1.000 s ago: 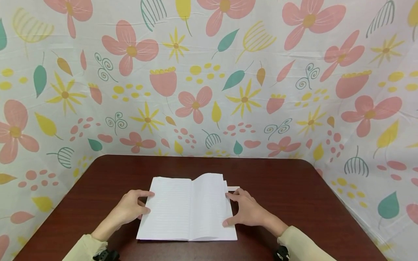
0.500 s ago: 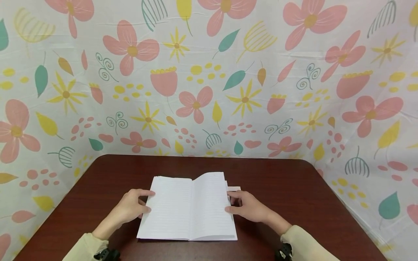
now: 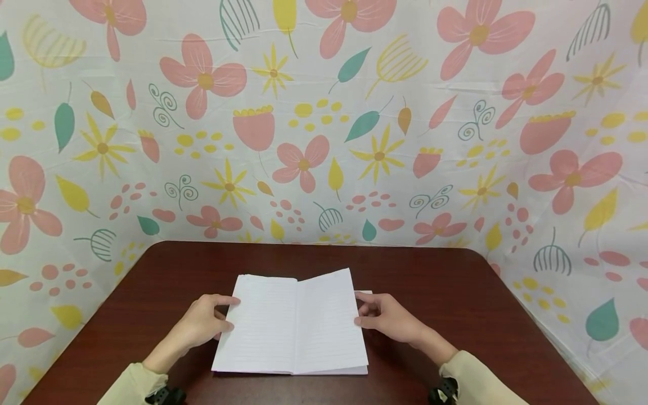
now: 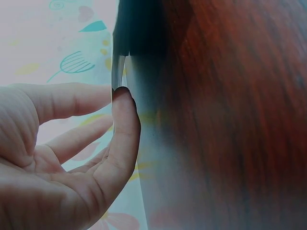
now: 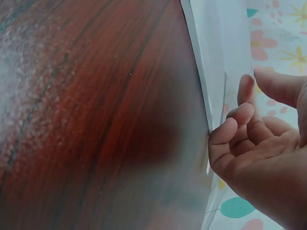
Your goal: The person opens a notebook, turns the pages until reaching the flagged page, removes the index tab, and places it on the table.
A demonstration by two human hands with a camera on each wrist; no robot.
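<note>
An open notebook (image 3: 263, 326) with lined white pages lies on the dark table, its spine fold running down the middle. My left hand (image 3: 199, 320) holds the notebook's left edge, thumb and index finger on the page margin and other fingers underneath. In the left wrist view, that hand's fingers (image 4: 125, 129) curl around the thin edge. At the right side, my right hand (image 3: 392, 319) pinches the outer edge of a page (image 3: 329, 320) between thumb and index finger. This page is tilted up from the sheets below. Its remaining fingers (image 5: 223, 132) curl beside the lower sheets.
A narrow white strip (image 3: 367, 292) sticks out past the notebook's right side, near the right fingertips. The reddish-brown table (image 3: 435, 281) reaches back to a floral cloth (image 3: 324, 140) that hangs behind and at both sides. Each wrist wears a black device (image 3: 164, 395).
The right hand has shifted slightly right along the page edge. The right page, curved before, is now flatter and lifted at its outer edge. The left hand stays in place.
</note>
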